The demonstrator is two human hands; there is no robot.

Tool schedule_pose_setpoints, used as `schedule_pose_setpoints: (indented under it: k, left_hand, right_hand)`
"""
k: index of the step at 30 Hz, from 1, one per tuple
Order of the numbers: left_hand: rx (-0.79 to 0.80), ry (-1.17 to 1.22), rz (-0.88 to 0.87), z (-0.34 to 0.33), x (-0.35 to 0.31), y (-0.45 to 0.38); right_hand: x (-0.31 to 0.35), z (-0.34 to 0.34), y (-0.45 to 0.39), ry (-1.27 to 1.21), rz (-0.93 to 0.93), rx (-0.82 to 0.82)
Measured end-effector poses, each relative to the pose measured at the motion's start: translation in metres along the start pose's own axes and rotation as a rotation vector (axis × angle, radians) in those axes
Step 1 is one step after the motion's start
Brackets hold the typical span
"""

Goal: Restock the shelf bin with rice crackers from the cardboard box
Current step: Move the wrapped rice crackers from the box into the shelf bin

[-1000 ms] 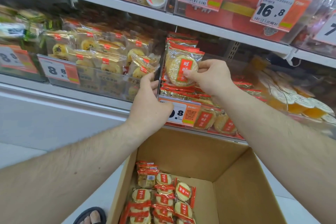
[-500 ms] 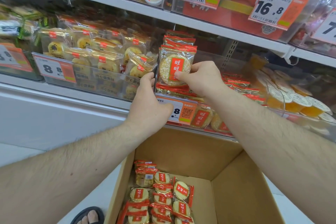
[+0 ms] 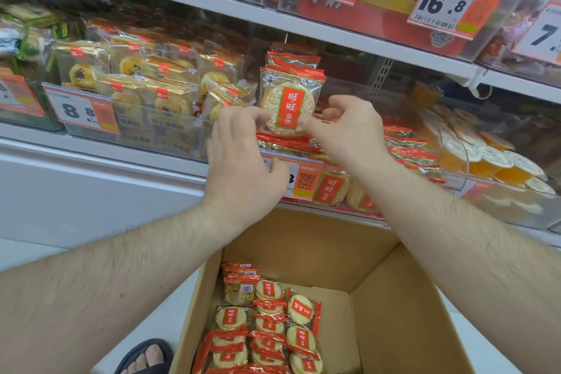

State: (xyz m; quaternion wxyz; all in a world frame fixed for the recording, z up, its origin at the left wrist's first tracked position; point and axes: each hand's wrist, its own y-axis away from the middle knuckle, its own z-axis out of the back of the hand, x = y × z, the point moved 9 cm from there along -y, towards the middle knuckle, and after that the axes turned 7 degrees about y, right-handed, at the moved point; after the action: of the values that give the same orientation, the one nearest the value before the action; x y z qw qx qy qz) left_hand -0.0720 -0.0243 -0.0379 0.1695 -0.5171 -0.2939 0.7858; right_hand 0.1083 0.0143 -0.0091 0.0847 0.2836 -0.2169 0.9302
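Two hands steady an upright rice cracker packet (image 3: 287,103) at the front of the clear shelf bin (image 3: 452,173): the left hand (image 3: 243,161) pinches its lower left edge, the right hand (image 3: 349,130) its lower right. More packets (image 3: 267,328) lie in the open cardboard box (image 3: 394,313) below.

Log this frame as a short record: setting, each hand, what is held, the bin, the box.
setting: shop shelf with clear plastic bins and price tags
left hand: fingertips at the lower left edge of the packet
right hand: thumb and fingers pinch the packet's lower right edge
held item: red-and-clear rice cracker packet, upright, at the front of a standing row
clear shelf bin: part filled, packets lying flat on the right
brown cardboard box: open, below the shelf, more packets along its left side
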Motion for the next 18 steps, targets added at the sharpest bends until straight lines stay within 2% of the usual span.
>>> schedule_pose_setpoints:
  k: [1,3,4,5,7,10,12,14,18]
  left_hand:
    - [0.049,0.044,-0.033,-0.003,-0.007,0.004]
    - [0.237,0.134,0.008,-0.023,-0.005,0.016]
    - [0.361,0.157,0.044,-0.037,-0.001,0.025]
    - [0.503,0.149,0.085,-0.053,0.006,0.037]
    - [0.822,0.054,0.163,-0.084,0.024,0.068]
    - [1.194,-0.182,0.197,-0.11,0.055,0.114]
    - [1.302,-0.229,0.258,-0.118,0.071,0.134]
    - [1.327,-0.248,0.296,-0.125,0.08,0.143]
    - [1.402,-0.244,0.4,-0.137,0.096,0.162]
  right_hand:
    - [0.007,0.013,0.012,0.031,0.115,-0.136]
    - [0.02,0.032,0.05,-0.016,0.395,-0.394]
    - [0.014,0.032,0.07,-0.075,0.474,-0.449]
    - [0.001,0.025,0.087,-0.142,0.488,-0.433]
    - [-0.038,-0.006,0.108,-0.214,0.395,-0.277]
    - [-0.115,-0.072,0.131,-0.082,0.105,0.052]
    - [-0.175,-0.11,0.145,0.014,-0.144,0.244]
    - [-0.233,-0.14,0.163,0.098,-0.36,0.371]
    - [-0.307,-0.206,0.219,0.197,-0.635,0.791]
